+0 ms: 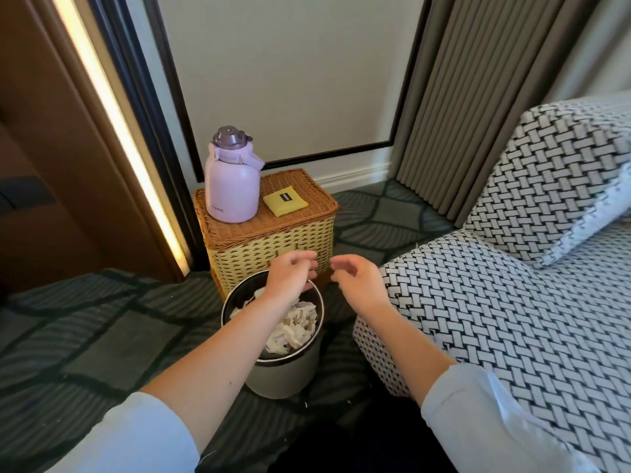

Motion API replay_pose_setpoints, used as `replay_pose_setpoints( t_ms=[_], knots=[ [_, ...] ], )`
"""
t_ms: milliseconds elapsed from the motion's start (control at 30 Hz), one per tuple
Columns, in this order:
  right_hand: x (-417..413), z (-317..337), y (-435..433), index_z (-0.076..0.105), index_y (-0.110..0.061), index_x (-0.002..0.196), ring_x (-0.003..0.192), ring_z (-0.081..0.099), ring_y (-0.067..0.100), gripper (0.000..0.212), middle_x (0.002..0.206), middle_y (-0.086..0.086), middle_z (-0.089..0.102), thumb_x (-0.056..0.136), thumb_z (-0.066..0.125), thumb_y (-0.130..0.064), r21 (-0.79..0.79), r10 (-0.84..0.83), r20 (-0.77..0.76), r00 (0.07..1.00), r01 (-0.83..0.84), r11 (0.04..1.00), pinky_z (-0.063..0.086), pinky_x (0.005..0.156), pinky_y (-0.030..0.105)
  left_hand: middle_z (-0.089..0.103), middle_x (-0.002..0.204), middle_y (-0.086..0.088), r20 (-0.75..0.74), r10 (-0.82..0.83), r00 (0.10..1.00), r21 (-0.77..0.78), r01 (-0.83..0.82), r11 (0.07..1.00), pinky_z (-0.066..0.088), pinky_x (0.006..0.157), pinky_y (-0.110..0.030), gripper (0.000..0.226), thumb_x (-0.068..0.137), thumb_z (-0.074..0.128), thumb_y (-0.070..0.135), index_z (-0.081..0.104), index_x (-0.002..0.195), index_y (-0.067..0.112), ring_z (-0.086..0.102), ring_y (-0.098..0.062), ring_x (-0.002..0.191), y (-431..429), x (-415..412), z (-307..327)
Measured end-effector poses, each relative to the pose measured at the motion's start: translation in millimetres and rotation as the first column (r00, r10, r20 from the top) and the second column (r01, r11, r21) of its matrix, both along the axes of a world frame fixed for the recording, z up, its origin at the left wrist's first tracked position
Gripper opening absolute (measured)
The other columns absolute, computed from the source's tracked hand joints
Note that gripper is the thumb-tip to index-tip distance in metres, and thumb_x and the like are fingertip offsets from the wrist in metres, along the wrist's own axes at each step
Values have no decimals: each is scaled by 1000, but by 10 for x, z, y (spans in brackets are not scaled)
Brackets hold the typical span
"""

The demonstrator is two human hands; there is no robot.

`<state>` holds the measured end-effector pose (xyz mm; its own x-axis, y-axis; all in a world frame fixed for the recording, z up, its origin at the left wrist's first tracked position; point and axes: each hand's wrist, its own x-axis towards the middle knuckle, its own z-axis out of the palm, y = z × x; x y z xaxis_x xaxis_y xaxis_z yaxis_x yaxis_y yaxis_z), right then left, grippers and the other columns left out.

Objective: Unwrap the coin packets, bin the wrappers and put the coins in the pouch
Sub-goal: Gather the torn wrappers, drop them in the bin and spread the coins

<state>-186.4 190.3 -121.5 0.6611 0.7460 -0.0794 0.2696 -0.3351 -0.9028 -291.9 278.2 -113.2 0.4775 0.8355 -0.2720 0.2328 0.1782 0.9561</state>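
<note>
While your left hand (293, 275) hovers over the far rim of the bin (283, 377), your right hand (355, 276) hangs just beside it, apart. Left: fingers blurred, cannot tell whether they pinch anything. Right: fingers loosely curled, nothing held. Crumpled pale wrappers (293, 331) fill the bin. Yellow pouch (285, 201) lies flat on the wicker basket (269, 244), near the lilac bottle (232, 189).

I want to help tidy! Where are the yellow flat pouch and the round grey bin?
yellow flat pouch (289, 205), head view, middle of its top face.
round grey bin (286, 377), head view, front of its outer wall.
</note>
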Motion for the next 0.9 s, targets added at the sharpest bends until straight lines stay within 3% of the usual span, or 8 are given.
replay_pose_setpoints(
  t_ms=[133,267,433,500,700,833,900],
  knots=[
    [223,295,-421,65,-22,113,93,65,13,25,100,-7,67,93,55,-11,104,-140,3,990,139,985,56,85,33,69,103,1,64,-76,995,65,72,995,55,74,-23,27,99,44,10,65,113,20,66,-12,93,-347,339,305],
    [517,540,-1003,67,-24,111,92,61,6,24,104,-9,65,92,55,-16,147,-281,76,957,268,952,53,85,31,69,100,1,117,-165,979,123,150,981,58,76,-28,27,98,44,9,63,114,20,68,-14,90,-796,739,510],
    [821,742,-1801,65,-27,109,54,52,-1,26,101,-7,64,90,53,-14,181,-451,38,892,437,881,45,52,21,70,95,3,132,-296,946,187,270,945,52,60,-20,24,97,44,12,59,111,25,65,-10,78,-1459,1271,697],
    [929,792,-2113,65,-26,111,59,53,4,27,103,-8,65,90,54,-14,182,-499,54,865,483,856,47,57,26,70,92,5,129,-365,922,202,336,920,50,55,-17,24,97,43,13,59,109,26,64,-7,73,-1720,1453,741],
    [1294,841,-2947,67,-26,103,48,46,2,23,90,-6,64,88,55,-13,201,-621,31,783,604,772,40,49,23,71,95,-2,140,-531,836,205,500,841,47,60,-23,23,98,41,10,59,104,22,62,-10,70,-2456,1935,806],
    [1497,779,-3372,67,-26,101,39,43,-1,24,86,-5,66,87,55,-11,210,-676,37,736,655,725,38,40,18,70,96,-4,105,-619,779,241,584,775,46,53,-17,24,97,41,7,60,109,16,60,-9,69,-2845,2201,757],
    [1594,735,-3560,69,-26,100,45,45,-1,24,90,-4,68,86,56,-11,226,-696,17,718,675,702,37,45,19,71,95,-2,78,-643,762,273,604,749,46,51,-13,24,97,43,8,61,110,16,61,-7,69,-3004,2335,721]
  ],
)
